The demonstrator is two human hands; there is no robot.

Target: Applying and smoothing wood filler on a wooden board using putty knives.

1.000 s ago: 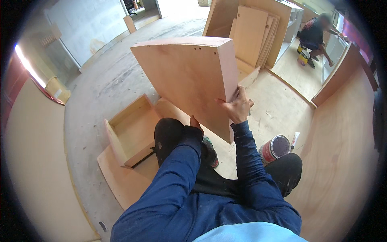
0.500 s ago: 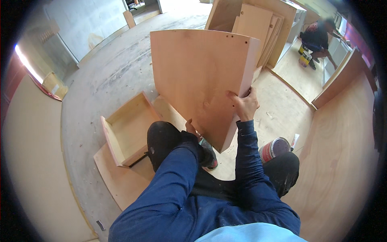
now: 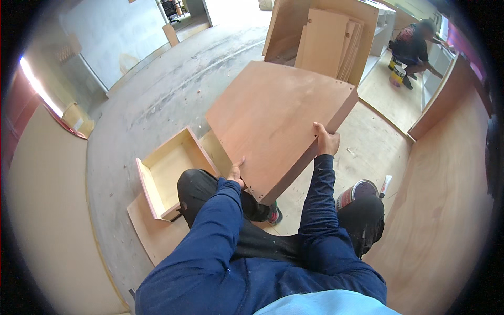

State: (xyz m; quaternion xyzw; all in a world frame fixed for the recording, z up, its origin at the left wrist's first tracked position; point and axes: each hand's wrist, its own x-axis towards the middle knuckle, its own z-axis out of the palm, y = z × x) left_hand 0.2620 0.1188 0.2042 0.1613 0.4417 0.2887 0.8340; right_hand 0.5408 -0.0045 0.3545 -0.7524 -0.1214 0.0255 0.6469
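Observation:
A wooden drawer, tipped over with its flat reddish-brown underside facing up, is held tilted in front of my knees. Small dark holes show near its corners, while its inside is hidden from view. My left hand grips the near left edge, thumb resting on the flat face. On the right side wall, my right hand is closed around the edge with the thumb on top. A second drawer, open side up and pale inside, sits left of my knee.
Beneath the second drawer lies a flat wooden board. A metal can and a white tube stand by my right knee. Loose panels lean in a cabinet carcass ahead. A person crouches at the far right.
The drawer has tipped from nearly upright to a flatter slant and turned clockwise. Both hands still hold it; my left hand now shows more fully at its near left edge.

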